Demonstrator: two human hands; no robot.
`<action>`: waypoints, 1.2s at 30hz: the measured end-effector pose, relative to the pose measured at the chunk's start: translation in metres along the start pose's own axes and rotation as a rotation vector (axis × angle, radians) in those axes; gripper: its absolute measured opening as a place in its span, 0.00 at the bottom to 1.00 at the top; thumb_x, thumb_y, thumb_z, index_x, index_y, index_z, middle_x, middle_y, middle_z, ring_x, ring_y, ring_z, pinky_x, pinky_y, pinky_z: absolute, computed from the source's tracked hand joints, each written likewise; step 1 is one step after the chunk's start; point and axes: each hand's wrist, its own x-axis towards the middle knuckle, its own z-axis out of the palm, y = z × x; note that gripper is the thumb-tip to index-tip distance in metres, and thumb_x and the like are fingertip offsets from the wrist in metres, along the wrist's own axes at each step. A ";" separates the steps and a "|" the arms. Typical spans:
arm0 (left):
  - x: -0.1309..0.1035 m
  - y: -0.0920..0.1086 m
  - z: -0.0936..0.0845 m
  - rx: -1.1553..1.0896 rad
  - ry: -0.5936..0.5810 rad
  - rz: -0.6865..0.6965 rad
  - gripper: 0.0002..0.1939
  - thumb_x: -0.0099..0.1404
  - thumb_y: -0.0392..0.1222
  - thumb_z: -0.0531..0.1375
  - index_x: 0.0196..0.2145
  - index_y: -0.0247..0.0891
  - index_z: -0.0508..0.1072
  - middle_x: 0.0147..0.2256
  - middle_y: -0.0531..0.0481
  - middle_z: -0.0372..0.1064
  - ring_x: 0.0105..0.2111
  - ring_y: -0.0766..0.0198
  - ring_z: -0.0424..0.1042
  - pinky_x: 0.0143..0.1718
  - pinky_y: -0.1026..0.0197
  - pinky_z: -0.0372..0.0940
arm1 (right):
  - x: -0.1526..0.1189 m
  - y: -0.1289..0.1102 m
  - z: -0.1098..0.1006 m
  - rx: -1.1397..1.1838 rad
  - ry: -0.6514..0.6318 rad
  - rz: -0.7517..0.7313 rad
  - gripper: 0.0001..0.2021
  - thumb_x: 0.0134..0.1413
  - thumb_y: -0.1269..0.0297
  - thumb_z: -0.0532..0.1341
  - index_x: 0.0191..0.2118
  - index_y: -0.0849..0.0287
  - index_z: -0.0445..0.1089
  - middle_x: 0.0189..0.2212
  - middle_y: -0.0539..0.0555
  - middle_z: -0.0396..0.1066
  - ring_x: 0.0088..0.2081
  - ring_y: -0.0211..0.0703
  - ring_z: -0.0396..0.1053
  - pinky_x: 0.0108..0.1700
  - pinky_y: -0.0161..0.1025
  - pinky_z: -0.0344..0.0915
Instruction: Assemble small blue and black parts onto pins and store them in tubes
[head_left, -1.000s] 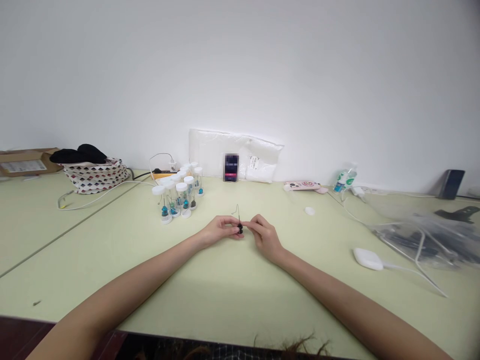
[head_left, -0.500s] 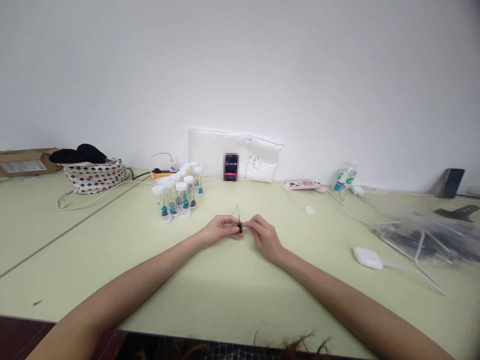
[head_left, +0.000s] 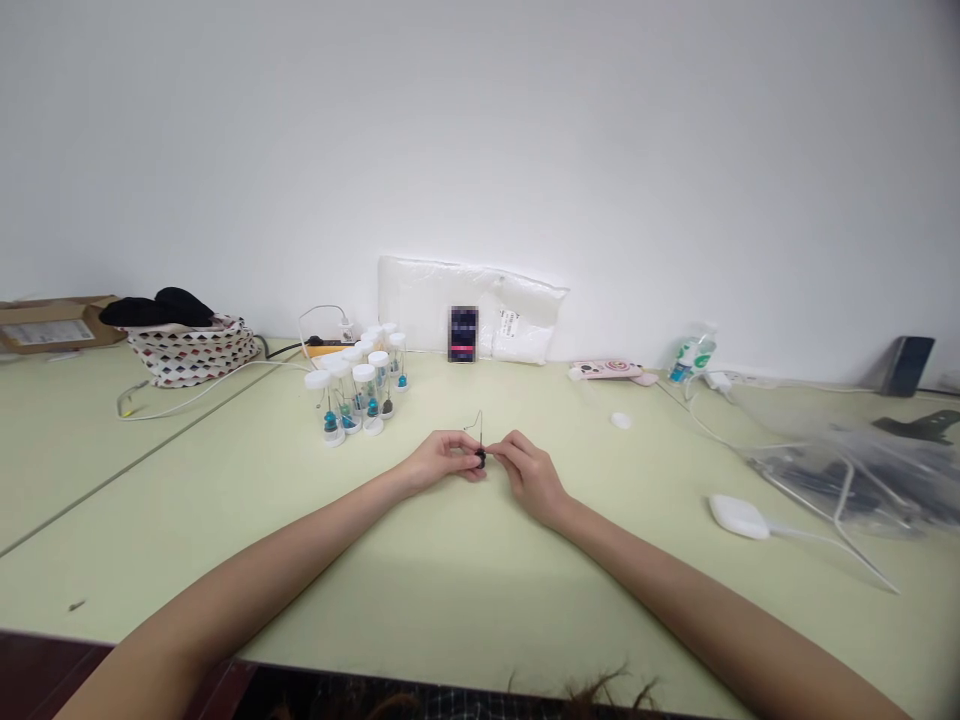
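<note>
Between the thumb and fingers of my left hand is a small black piece. A thin bent wire rises upright from it and hooks over to the left at its top. My right hand is closed just to the right, its fingertips close against the black piece; what they pinch, if anything, is too small to make out. To the left stand several clear tubes with white caps, which hold blue, green or dark pieces on thin stems.
A phone leans on a white plastic package by the wall. A white round cap, white adapter and plastic bags lie right. A patterned basket stands left.
The black piece and its wire have turned slightly between my fingers, and the bent top of the wire sits a little differently. Both hands remain nearly in place.
</note>
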 end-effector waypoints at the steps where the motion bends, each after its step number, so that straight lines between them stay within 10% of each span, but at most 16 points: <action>1: 0.000 0.000 0.000 0.001 0.002 -0.001 0.16 0.49 0.42 0.64 0.35 0.30 0.68 0.31 0.43 0.70 0.32 0.57 0.72 0.40 0.49 0.64 | 0.000 0.000 0.000 0.006 0.001 0.007 0.13 0.58 0.70 0.47 0.43 0.55 0.65 0.31 0.54 0.62 0.30 0.38 0.63 0.31 0.34 0.61; 36: 0.001 -0.002 -0.001 -0.020 -0.029 -0.005 0.16 0.47 0.40 0.65 0.33 0.30 0.68 0.33 0.43 0.70 0.33 0.56 0.73 0.38 0.51 0.65 | 0.002 -0.006 -0.004 -0.184 -0.029 -0.002 0.09 0.58 0.68 0.47 0.33 0.59 0.62 0.29 0.54 0.63 0.31 0.39 0.61 0.30 0.34 0.57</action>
